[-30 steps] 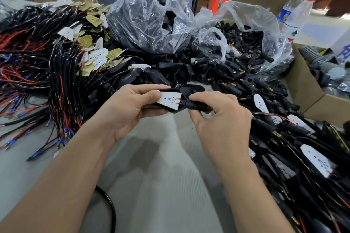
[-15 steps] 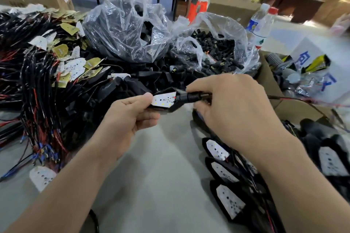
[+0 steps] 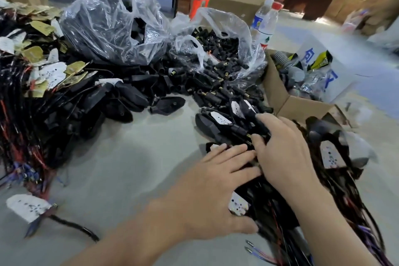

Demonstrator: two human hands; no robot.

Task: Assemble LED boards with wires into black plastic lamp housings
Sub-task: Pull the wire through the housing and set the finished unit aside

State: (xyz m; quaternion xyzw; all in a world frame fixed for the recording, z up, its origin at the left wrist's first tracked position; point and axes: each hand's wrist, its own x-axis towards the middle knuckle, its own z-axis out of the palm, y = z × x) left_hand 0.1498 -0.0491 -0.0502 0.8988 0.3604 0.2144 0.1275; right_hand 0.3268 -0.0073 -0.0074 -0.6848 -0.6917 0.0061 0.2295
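Atop the pile of assembled housings [image 3: 218,122], at table right: left hand [image 3: 216,183] is laid flat, fingers straight; one black housing [image 3: 251,112] is gripped by the curled right hand [image 3: 285,151].

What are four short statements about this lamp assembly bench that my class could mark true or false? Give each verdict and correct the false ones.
1. The left hand and the right hand are both on the pile of assembled lamps. True.
2. The red-capped bottle lies on its side. False: it stands upright behind the cardboard box.
3. A clear plastic bag holds small black connectors. True.
4. The left hand grips the loose LED board. False: that board lies untouched on the table at the lower left, and the left hand's fingers lie straight on the pile.
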